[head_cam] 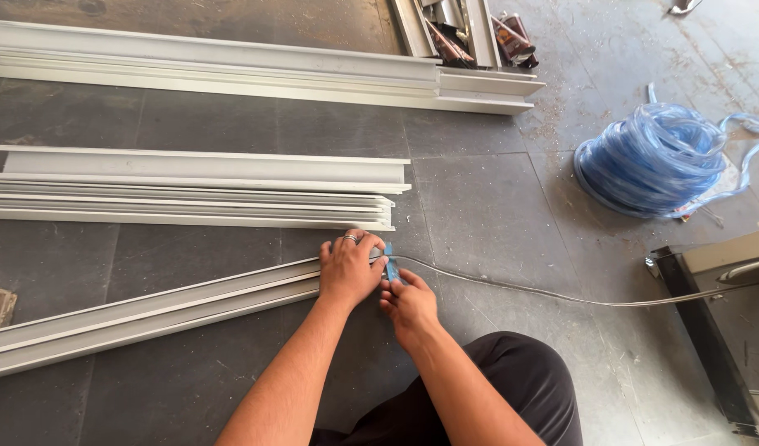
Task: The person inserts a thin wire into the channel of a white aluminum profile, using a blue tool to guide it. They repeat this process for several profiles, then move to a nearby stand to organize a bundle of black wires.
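A long pale aluminium profile (148,310) lies on the grey floor, running from lower left up to the middle. My left hand (350,268), with a ring on one finger, presses down on the profile's right end. My right hand (408,304) sits just beside that end, fingers pinched on a small blue tool (389,263) and on a thin clear strip (561,296) that trails off to the right along the floor. The end of the profile is hidden under my left hand.
Stacks of similar aluminium profiles (197,188) lie farther off, and a longer stack (255,70) lies beyond. A coil of blue-tinted clear tubing (652,161) sits at the right. A dark metal machine frame (726,330) stands at lower right. My dark-trousered knee (511,380) is below.
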